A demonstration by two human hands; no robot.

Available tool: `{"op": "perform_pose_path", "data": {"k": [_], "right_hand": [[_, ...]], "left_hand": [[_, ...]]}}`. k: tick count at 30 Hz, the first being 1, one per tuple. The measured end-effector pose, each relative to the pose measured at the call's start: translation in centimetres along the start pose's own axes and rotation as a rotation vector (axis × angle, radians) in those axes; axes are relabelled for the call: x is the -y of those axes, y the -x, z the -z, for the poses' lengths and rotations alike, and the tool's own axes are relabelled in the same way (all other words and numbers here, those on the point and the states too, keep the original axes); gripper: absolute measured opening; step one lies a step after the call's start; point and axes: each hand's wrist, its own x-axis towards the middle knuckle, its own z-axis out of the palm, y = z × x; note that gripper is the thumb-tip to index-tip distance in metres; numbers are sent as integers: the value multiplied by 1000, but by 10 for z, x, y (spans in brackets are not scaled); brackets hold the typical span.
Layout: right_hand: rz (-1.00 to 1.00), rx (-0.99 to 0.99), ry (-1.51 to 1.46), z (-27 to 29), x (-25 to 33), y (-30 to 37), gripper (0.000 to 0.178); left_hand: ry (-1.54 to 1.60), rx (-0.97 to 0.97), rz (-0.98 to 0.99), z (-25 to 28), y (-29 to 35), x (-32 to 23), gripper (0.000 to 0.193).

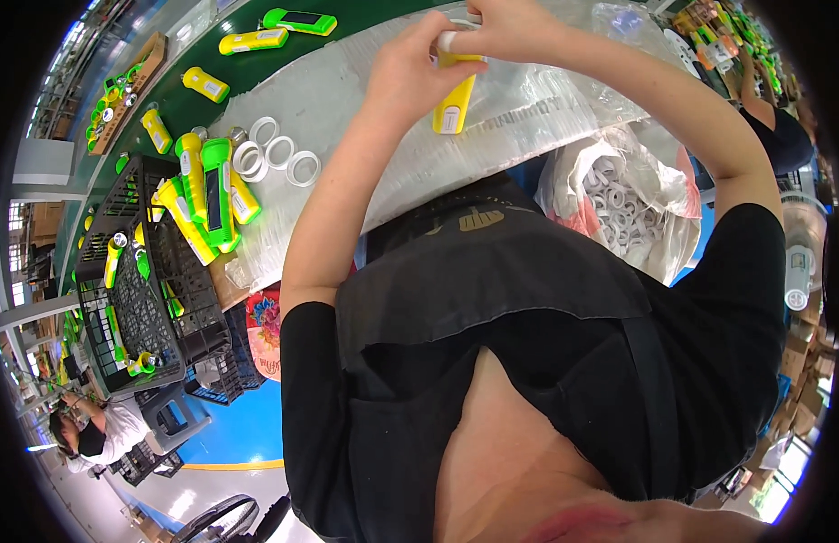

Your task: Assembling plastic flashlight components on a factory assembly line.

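Note:
Between my two hands stands a yellow flashlight [454, 107], its lower end showing over the plastic-covered table. My left hand [409, 72] is closed around its upper part, thumb across the body. At its top, my right hand [514, 34] is closed with bent fingers by a white ring-like piece [448, 41]. The fingers partly hide that end, so how the piece sits on the flashlight cannot be made out. Several loose white rings [279, 152] lie left of my left forearm. Beside them is a pile of yellow and green flashlights [191, 176], some with dark panels.
Flashlights [254, 42] lie spaced along the green surface [189, 59] beyond the table. A black crate [130, 299] with flashlights stands at left. An open sack of white rings [619, 213] sits near my right arm. Other people [121, 425] work at far left and far right.

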Motion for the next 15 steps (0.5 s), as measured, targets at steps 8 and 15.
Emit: {"op": "perform_pose_path", "data": {"k": [8,15], "right_hand": [[643,-162,-804,32,20,21,66],[59,256,235,38,28,8,33]], "left_hand": [[143,0,-4,3,9,5,39],[50,30,11,6,8,-5,41]]}}
